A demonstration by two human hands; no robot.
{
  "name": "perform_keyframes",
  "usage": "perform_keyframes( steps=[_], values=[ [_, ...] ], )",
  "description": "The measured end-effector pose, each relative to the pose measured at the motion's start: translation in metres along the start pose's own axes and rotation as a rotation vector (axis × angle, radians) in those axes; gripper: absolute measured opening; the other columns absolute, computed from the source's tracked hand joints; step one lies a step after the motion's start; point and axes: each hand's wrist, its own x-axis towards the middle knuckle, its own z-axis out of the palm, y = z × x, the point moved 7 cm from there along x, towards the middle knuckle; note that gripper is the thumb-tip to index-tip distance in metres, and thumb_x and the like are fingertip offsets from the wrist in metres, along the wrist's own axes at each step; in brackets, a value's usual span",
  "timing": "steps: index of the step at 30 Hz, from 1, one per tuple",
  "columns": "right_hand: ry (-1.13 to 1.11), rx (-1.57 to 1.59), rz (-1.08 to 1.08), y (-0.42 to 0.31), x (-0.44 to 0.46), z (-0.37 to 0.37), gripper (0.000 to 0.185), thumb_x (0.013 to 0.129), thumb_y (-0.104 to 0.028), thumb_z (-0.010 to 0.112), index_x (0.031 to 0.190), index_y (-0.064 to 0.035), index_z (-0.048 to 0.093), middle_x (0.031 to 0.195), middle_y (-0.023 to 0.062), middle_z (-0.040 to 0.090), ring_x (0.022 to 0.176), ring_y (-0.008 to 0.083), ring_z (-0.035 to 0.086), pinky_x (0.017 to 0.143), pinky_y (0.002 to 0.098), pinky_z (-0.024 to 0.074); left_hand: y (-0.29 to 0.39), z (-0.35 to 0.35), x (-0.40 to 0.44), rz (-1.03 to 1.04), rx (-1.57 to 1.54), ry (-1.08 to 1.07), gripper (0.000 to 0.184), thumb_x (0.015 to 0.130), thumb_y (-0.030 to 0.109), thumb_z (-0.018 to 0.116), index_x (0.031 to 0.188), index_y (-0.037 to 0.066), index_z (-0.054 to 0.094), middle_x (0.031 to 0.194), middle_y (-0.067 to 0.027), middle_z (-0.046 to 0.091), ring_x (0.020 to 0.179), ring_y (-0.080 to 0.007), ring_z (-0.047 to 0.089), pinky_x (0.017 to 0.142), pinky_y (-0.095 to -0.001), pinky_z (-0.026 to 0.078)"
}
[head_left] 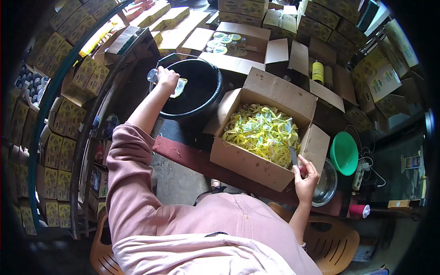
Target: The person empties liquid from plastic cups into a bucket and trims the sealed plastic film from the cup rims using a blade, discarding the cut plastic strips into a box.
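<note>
My left hand (167, 79) is closed over the rim of a large black bucket (219, 87). A small clear plastic cup (152, 76) sticks out at its left side, and a yellow-edged piece of film (179, 87) hangs on the other side, over the bucket's opening. My right hand (306, 174) is closed around a knife (293, 156) whose blade points up and away from me, at the right front corner of an open cardboard box (256, 160). That box is heaped with yellow and clear plastic strips (261, 130).
Behind stands an open box (236, 62) holding round-lidded cups (224, 41). Stacked yellow rolls (317, 73) sit in another box. To the right are a green basin (344, 153), a metal bowl (326, 183), a power strip (360, 176) and a red thread spool (360, 211). Carton-filled shelves (68, 133) line the left.
</note>
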Motion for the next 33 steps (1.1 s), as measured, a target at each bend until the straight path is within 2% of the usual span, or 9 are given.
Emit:
perform_keyframes(
  steps=[3, 13, 16, 22, 25, 28, 33],
  values=[
    [-0.010, -0.016, 0.013, 0.002, -0.001, -0.001, 0.031, 0.069, 0.002, 0.064, 0.099, -0.0038, 0.063, 0.061, 0.0029, 0.049, 0.053, 0.0095, 0.043, 0.049, 0.0247, 0.0346, 0.006, -0.001, 0.000, 0.014, 0.029, -0.004, 0.048, 0.052, 0.035, 0.080, 0.093, 0.017, 0.063, 0.092, -0.0028, 0.063, 0.088, -0.0205, 0.060, 0.072, -0.0355, 0.037],
    [-0.007, -0.020, 0.013, 0.006, -0.001, -0.005, 0.031, 0.069, 0.001, 0.064, 0.099, -0.0043, 0.064, 0.060, 0.0027, 0.049, 0.053, 0.0100, 0.043, 0.050, 0.0249, 0.0345, 0.021, -0.009, 0.005, 0.060, 0.139, 0.082, 0.047, 0.044, 0.028, 0.083, 0.086, 0.021, 0.064, 0.083, 0.0017, 0.063, 0.087, -0.0157, 0.059, 0.076, -0.0344, 0.033],
    [-0.010, -0.020, 0.003, 0.003, 0.000, -0.005, 0.031, 0.069, 0.002, 0.064, 0.099, -0.0044, 0.064, 0.060, 0.0026, 0.049, 0.053, 0.0100, 0.043, 0.050, 0.0248, 0.0346, 0.024, -0.010, 0.006, 0.066, 0.165, 0.074, 0.041, 0.049, 0.026, 0.081, 0.086, 0.022, 0.064, 0.083, 0.0021, 0.063, 0.087, -0.0154, 0.059, 0.076, -0.0340, 0.033],
    [-0.020, -0.016, 0.006, -0.003, 0.001, -0.005, 0.031, 0.069, 0.002, 0.064, 0.099, -0.0047, 0.064, 0.060, 0.0027, 0.049, 0.053, 0.0101, 0.042, 0.050, 0.0248, 0.0346, 0.030, -0.009, 0.003, 0.103, 0.196, 0.111, 0.017, 0.068, 0.016, 0.068, 0.083, 0.021, 0.066, 0.084, 0.0015, 0.063, 0.088, -0.0155, 0.059, 0.078, -0.0341, 0.035],
    [-0.023, -0.023, 0.002, -0.003, 0.000, -0.005, 0.031, 0.069, 0.002, 0.064, 0.099, -0.0048, 0.064, 0.060, 0.0028, 0.049, 0.053, 0.0102, 0.042, 0.050, 0.0248, 0.0345, 0.033, -0.008, 0.001, 0.132, 0.222, 0.142, 0.014, 0.070, 0.014, 0.066, 0.082, 0.021, 0.066, 0.084, 0.0010, 0.063, 0.088, -0.0156, 0.059, 0.079, -0.0344, 0.036],
    [-0.027, -0.032, 0.013, -0.004, -0.002, -0.006, 0.031, 0.069, 0.002, 0.064, 0.099, -0.0048, 0.064, 0.060, 0.0029, 0.049, 0.053, 0.0102, 0.042, 0.050, 0.0249, 0.0345, 0.034, -0.012, -0.005, 0.140, 0.232, 0.125, 0.014, 0.070, 0.014, 0.066, 0.082, 0.021, 0.066, 0.084, 0.0009, 0.063, 0.089, -0.0156, 0.058, 0.079, -0.0340, 0.036],
    [-0.022, -0.058, 0.007, -0.005, -0.006, -0.009, 0.031, 0.069, 0.002, 0.064, 0.099, -0.0049, 0.064, 0.060, 0.0030, 0.048, 0.053, 0.0102, 0.043, 0.050, 0.0251, 0.0345, 0.028, -0.009, -0.006, 0.101, 0.170, 0.081, 0.026, 0.059, 0.026, 0.076, 0.083, 0.021, 0.066, 0.085, -0.0004, 0.064, 0.087, -0.0165, 0.060, 0.077, -0.0340, 0.037]
  ],
)
